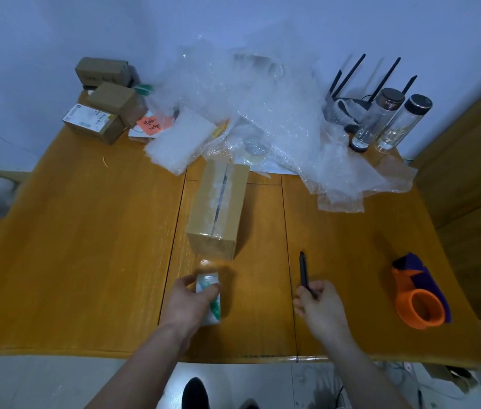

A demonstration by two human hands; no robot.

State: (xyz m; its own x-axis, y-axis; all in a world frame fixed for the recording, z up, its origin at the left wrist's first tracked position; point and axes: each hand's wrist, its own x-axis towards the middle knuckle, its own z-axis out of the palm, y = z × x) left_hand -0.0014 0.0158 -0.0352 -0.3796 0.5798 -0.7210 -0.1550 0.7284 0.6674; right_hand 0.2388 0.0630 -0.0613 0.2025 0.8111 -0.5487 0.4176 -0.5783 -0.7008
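Looking down from my head, my left hand (pixel 190 304) grips a small white-and-green carton (pixel 211 293), blurred, just in front of the taped cardboard box (pixel 218 208) on the wooden surface (pixel 86 246). My right hand (pixel 321 308) pinches a slim black tool (pixel 303 270), its tip pointing away from me. An orange tape dispenser (pixel 419 299) lies well to the right, and bubble wrap (pixel 262 113) is heaped behind the box.

At a wooden table (pixel 86 231), a person's left hand (pixel 187 305) grips a small green-and-white carton (pixel 211 299) while the right hand (pixel 320 305) holds a dark pen (pixel 303 273). A taped cardboard box (pixel 218 208) sits just beyond, with bubble wrap (pixel 248 107) heaped behind and an orange tape dispenser (pixel 419 293) at right.
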